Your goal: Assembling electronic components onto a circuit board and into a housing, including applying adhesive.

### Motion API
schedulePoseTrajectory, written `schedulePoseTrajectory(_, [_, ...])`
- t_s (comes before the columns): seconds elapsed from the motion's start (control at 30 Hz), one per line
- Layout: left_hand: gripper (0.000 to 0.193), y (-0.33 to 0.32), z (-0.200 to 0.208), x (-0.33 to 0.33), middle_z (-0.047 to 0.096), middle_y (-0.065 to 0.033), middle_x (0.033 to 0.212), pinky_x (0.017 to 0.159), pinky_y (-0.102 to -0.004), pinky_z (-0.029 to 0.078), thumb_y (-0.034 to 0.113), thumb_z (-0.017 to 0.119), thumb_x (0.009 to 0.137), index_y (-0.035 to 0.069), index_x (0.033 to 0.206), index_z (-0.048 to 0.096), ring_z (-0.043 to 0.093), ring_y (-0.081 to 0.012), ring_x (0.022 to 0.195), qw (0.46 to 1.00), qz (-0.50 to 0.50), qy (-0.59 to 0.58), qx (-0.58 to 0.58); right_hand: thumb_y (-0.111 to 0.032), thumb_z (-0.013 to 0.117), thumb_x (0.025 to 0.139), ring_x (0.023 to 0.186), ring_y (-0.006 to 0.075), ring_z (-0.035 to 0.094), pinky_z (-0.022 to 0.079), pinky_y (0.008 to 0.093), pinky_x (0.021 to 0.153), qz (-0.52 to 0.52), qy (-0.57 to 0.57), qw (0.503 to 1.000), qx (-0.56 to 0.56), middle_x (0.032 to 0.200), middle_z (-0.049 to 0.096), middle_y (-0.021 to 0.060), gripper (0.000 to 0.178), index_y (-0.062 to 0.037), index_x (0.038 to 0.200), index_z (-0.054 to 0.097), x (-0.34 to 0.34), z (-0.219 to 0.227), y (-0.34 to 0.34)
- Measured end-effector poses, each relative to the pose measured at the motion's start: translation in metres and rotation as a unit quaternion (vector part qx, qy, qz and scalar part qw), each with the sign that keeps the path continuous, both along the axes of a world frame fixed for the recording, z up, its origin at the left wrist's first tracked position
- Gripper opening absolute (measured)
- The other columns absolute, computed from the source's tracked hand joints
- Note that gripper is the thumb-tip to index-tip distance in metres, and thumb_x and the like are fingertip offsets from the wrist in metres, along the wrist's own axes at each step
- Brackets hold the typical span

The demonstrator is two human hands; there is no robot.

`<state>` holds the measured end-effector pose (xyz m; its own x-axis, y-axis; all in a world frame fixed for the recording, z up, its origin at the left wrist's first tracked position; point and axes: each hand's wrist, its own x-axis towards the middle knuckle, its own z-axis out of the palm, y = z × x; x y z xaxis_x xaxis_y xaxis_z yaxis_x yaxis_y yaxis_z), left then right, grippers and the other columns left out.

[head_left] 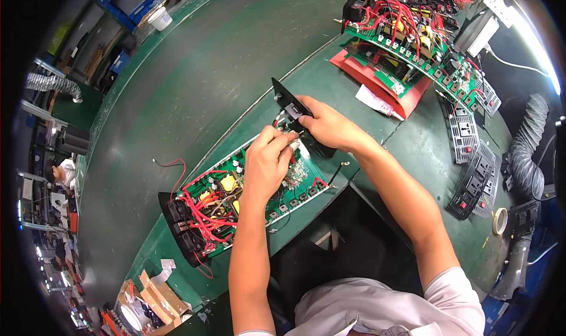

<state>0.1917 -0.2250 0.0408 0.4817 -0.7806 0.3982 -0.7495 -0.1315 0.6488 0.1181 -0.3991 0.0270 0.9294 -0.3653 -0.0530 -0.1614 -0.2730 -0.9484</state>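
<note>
A green circuit board [302, 172] with yellow transformers [229, 183] and thick red wires [203, 217] lies on the green bench in front of me. At its left end stands a black end plate [177, 225]. My right hand [331, 125] grips a black panel [284, 95] by its edge, tilted up at the board's far right end. Over the board, my left hand [266, 159] is closed, its fingertips pinched close behind the panel by some small wires. What exactly sits between those fingertips is hidden.
More wired boards [407, 35] are stacked at the back right, beside a red bin [407, 103]. Several black socket panels [474, 180] and a tape roll [500, 221] lie at the right. An open cardboard box [159, 297] stands lower left; a lit tube lamp [533, 35] is upper right.
</note>
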Motion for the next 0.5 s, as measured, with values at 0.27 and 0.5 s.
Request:
schedulePoseTrajectory(0.27, [0.020,0.001,-0.008,-0.003,0.057,-0.0106,0.083,0.065,-0.0317,0.046,-0.002,0.068,0.080,0.000,0.100,0.071,0.060,-0.0220,0.071,1.000,0.012,0.023,0.008,-0.004,0.051,0.095,0.109,0.0221,0.058,0.043,0.0340,0.099,0.007,0.007,1.000,0.029,0.119,0.063,0.0172,0.045,0.0034,0.139,0.047,-0.002,0.005,0.002])
schedulePoseTrajectory(0.5, [0.043,0.007,0.062,-0.043,0.062,-0.0155,0.113,0.083,-0.0394,0.053,0.003,0.067,0.078,0.003,0.120,0.062,0.065,-0.0341,0.094,0.998,0.015,0.015,0.054,-0.009,0.054,0.094,0.106,0.0206,0.058,0.046,0.0327,0.096,-0.009,-0.010,1.000,-0.003,0.120,0.063,0.0140,0.045,0.0037,0.137,0.049,-0.006,0.001,-0.006])
